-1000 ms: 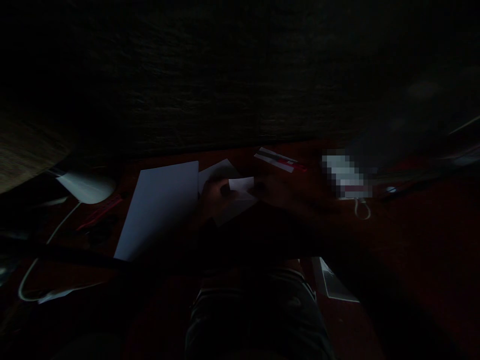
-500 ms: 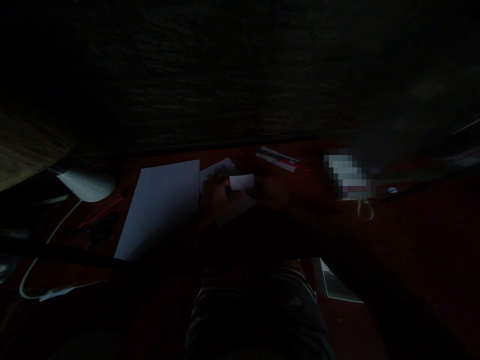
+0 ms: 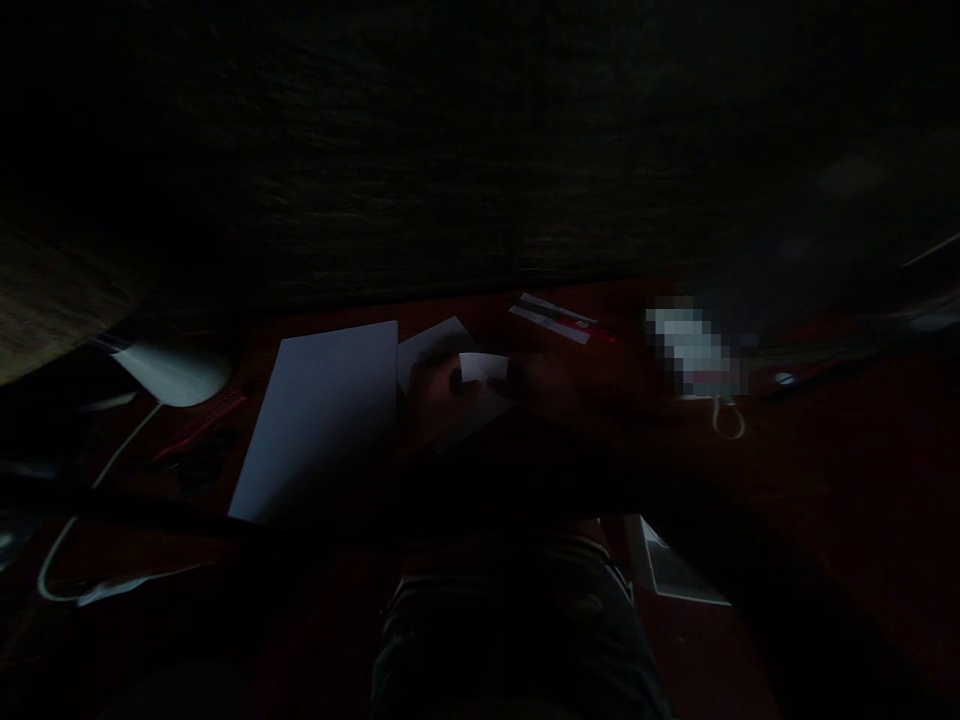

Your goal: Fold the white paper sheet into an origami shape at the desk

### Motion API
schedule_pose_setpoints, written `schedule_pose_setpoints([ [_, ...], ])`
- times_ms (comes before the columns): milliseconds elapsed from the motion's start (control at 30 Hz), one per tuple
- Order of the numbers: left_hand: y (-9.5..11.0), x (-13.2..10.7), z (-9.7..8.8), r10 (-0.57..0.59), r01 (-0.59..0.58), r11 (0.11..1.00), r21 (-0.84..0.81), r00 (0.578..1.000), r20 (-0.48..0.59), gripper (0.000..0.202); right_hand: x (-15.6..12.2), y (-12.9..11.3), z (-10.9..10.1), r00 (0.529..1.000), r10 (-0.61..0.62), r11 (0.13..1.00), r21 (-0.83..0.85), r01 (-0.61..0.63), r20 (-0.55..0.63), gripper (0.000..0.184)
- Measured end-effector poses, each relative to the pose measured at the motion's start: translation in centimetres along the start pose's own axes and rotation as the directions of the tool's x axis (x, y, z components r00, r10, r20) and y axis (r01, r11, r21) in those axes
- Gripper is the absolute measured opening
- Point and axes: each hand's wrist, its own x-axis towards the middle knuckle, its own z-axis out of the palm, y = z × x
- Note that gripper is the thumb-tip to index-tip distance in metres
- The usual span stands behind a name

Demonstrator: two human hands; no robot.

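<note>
The scene is very dark. My left hand (image 3: pixel 433 398) and my right hand (image 3: pixel 541 385) meet over a dark red table (image 3: pixel 825 480), both pinching a small white piece of paper (image 3: pixel 484 367) between them. Under the hands lies another white sheet (image 3: pixel 435 342), partly covered. A large white sheet (image 3: pixel 319 415) lies flat just left of my left hand.
A white lamp head (image 3: pixel 176 372) with a white cord (image 3: pixel 90 490) sits at the far left. A white and red flat packet (image 3: pixel 559 320) lies behind my hands. A blurred-out white object (image 3: pixel 694 352) is at the right. Another pale sheet (image 3: pixel 671 570) lies near the front edge.
The small paper shifted slightly between my hands; both hands stay in the same place, fingers working on its edges.
</note>
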Motion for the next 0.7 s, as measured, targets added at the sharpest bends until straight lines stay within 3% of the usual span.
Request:
schedule_pose_setpoints([
  [167,-0.2,-0.09,0.22,0.046,-0.047,0.998,-0.036,0.999,-0.025,0.015,0.03,0.1,0.4,1.0,-0.007,1.0,0.024,0.007,-0.015,0.043],
  [433,0.07,-0.24,0.14,0.106,-0.11,0.991,-0.078,0.993,-0.052,0.019,0.14,0.39,0.73,0.998,-0.062,0.996,0.062,0.063,-0.021,0.041],
  [700,0.21,-0.18,0.18,0.138,-0.137,0.99,0.014,0.986,-0.09,0.017,-0.13,-0.11,0.59,0.997,-0.061,0.998,0.03,0.062,-0.041,0.046],
])
